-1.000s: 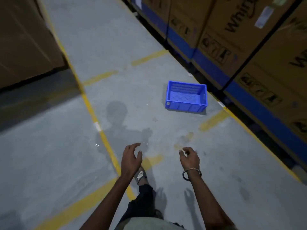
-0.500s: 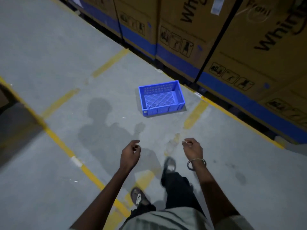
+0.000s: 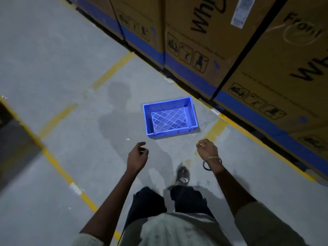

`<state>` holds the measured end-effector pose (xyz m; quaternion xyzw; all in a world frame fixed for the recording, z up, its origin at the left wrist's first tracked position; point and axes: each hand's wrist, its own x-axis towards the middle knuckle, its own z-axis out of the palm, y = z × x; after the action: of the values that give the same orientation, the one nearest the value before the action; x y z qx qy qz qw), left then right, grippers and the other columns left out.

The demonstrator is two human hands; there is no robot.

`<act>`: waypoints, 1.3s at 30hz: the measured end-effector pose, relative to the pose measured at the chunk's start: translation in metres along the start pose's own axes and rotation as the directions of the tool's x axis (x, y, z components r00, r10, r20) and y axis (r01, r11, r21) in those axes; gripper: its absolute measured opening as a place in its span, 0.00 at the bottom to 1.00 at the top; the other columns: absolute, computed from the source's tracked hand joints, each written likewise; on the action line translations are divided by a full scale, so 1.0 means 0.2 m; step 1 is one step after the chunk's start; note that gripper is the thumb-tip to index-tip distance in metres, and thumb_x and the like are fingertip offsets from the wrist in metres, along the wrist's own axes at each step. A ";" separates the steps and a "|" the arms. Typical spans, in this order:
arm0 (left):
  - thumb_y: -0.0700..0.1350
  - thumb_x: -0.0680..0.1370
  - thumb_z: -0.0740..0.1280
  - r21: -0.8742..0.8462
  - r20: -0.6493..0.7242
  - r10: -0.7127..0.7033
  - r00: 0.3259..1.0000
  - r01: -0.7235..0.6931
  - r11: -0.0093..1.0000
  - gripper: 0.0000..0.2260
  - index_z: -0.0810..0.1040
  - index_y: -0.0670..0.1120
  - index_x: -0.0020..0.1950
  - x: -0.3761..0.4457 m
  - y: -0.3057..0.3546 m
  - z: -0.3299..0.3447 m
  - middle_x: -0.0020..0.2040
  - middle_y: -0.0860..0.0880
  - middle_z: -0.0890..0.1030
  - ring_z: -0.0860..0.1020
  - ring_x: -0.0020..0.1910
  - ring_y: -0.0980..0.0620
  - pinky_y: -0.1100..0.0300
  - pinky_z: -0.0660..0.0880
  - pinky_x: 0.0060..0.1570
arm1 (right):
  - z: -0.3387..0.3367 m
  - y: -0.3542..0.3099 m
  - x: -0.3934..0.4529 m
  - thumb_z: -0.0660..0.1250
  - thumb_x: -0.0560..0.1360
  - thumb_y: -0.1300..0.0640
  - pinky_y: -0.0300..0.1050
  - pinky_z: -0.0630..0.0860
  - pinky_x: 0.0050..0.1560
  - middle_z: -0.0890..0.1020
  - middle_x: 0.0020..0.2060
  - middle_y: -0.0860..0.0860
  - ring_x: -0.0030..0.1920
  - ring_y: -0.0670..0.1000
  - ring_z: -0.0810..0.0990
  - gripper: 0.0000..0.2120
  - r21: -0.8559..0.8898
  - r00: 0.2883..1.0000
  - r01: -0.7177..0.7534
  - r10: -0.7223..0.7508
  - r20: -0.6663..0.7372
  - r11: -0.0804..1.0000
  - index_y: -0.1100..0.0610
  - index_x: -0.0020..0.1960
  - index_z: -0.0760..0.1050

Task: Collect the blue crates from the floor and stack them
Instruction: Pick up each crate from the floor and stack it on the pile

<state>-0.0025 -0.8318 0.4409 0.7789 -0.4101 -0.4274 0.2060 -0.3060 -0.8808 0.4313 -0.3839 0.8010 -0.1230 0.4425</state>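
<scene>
One blue crate (image 3: 170, 118) is seen upright on the grey concrete floor (image 3: 53, 59), open top facing up, nothing inside; a perforated lattice base is visible. It is positioned just beyond both hands, near the row of tall cardboard boxes (image 3: 209, 41) lined along the right and far side, with a gap left between crate and boxes. Blue bands and handling pictograms are printed on the box fronts; a white label (image 3: 240, 11) is stuck high on one. The left hand (image 3: 137, 157) is held out above the floor, fingers loosely curled, nothing gripped. The right hand (image 3: 206, 150) is likewise extended, fingers loosely curled inward, nothing held; a metal bangle (image 3: 212, 161) is worn at its wrist. Neither hand is in contact with the crate. Yellow painted lines (image 3: 58, 167) are marked across the floor, one running along the base of the boxes. A sandalled foot (image 3: 182, 174) is planted between the arms, dark trousers below. A shadow of the person is cast on the floor left of the crate.
</scene>
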 end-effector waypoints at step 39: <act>0.62 0.69 0.71 -0.145 -0.060 -0.540 0.840 0.527 0.837 0.26 0.82 0.50 0.63 2.90 -1.56 1.41 0.52 0.43 0.86 0.84 0.55 0.40 0.39 0.80 0.60 | 1.31 0.67 3.31 0.69 0.76 0.48 0.60 0.75 0.60 0.80 0.60 0.64 0.62 0.69 0.76 0.23 -0.411 0.984 -0.175 0.146 -0.101 0.895 0.56 0.67 0.76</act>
<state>0.0786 -1.1159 -0.2117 0.8683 -0.1390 -0.4532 0.1461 -0.3712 -1.2325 -0.1978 -0.3978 0.8521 0.0753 0.3317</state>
